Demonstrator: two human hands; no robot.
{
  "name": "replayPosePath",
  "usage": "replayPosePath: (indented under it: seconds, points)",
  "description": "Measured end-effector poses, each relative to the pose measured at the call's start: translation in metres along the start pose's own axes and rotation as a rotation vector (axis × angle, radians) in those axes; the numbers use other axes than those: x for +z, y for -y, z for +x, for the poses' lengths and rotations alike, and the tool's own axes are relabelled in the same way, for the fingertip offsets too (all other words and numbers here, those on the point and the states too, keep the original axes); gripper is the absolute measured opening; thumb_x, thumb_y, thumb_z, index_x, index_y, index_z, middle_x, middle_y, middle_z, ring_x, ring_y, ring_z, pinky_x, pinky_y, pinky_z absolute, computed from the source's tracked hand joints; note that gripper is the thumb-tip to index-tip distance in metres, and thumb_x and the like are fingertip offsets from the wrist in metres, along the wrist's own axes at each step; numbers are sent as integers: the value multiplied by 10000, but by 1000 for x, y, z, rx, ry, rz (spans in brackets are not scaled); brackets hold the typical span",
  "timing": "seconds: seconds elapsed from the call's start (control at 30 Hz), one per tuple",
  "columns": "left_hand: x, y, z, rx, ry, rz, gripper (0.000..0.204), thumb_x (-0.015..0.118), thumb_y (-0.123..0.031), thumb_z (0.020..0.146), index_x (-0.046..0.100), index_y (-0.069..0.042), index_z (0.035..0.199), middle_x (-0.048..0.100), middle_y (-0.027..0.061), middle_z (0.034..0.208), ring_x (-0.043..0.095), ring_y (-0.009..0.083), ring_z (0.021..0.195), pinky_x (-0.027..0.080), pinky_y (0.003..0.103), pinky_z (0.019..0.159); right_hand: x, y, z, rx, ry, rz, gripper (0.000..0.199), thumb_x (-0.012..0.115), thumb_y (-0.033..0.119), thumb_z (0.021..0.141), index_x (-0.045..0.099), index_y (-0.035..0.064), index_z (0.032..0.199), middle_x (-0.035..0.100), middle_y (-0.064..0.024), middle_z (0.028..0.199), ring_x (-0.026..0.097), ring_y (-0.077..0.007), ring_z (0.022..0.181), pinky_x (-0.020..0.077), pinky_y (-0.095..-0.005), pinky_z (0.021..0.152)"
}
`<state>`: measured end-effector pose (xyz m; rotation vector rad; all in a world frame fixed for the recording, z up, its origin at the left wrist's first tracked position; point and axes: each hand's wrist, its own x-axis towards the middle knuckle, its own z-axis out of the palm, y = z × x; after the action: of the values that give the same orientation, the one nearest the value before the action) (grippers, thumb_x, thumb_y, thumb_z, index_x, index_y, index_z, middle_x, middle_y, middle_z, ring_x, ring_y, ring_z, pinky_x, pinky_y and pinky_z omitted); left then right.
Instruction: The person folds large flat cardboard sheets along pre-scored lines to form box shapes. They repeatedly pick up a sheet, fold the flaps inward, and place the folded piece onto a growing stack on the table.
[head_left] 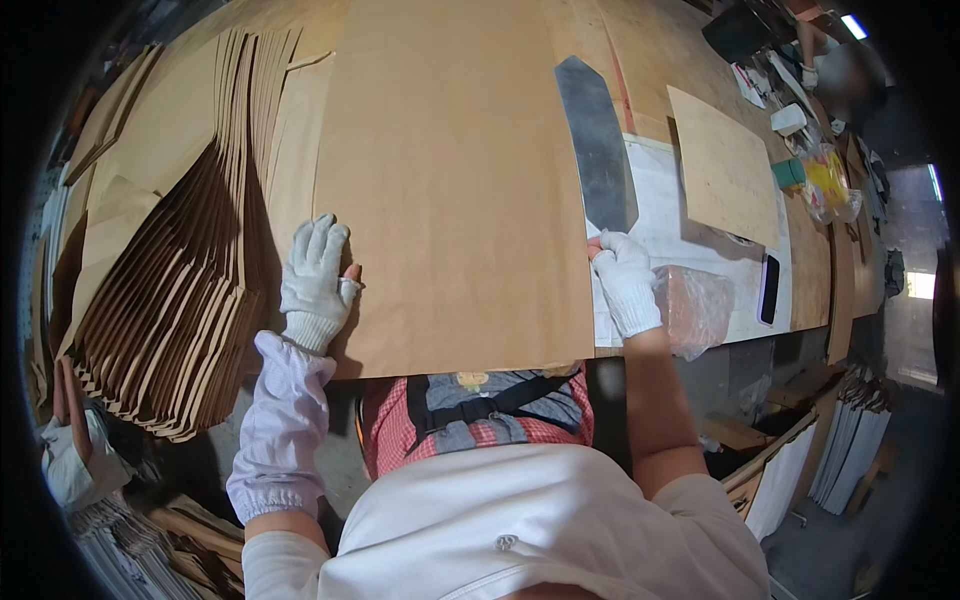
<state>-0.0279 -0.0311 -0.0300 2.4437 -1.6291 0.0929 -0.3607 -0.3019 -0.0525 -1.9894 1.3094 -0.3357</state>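
Note:
A large sheet of brown kraft paper (450, 200) lies lengthwise in front of me, its near end reaching the table's edge. My left hand (318, 270), in a white fingerless-tipped glove, rests flat on the sheet's left edge with the fingers stretched out. At the right edge of the sheet is my right hand (623, 270), also gloved. Its fingers are curled in, bare tips against the paper's border; what they pinch, if anything, is hidden. Just beyond that hand lies a dark grey flat strip (598, 150) with a pointed far end.
Folded brown paper pieces (175, 300) are fanned in a stack at left. To the right are a thin board (725, 165), a clear plastic-wrapped block (695, 305), a phone (769, 288) and a bag with yellow contents (828, 183). Another person (850, 80) is at the far right.

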Motion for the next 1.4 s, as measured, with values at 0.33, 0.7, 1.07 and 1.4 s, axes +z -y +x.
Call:
replayPosePath:
  seconds: [0.33,0.7,1.07,1.4]
  points:
    - [4,3,0,40,-25,15,661,742,-177,737,499,-83,1345,466,152,1468,415,401,1367,419,503,1059,-4,-1,1,53,38,164,143,654,88,896,736,3,977,717,-108,938,664,-190,865,524,-317,812]
    - [-6,32,-9,134,88,-116,614,706,-95,730,570,-128,1328,542,60,1453,448,329,1387,432,495,1048,-3,8,-1,-1085,-249,-229,183,683,109,793,708,35,958,690,-128,900,665,-325,847,547,-402,707]
    - [-28,29,5,-677,199,-479,249,696,-301,912,744,-66,979,710,140,794,671,261,718,500,373,669,-12,31,16,28,141,-169,354,784,337,818,726,21,967,674,-199,765,679,-358,791,518,-447,740]
    - [14,1,17,-639,60,110,343,559,-376,954,671,-91,800,689,146,734,677,366,687,530,502,659,26,22,2,-223,-148,-523,315,662,264,909,658,43,1134,632,-196,958,621,-399,859,486,-478,750]
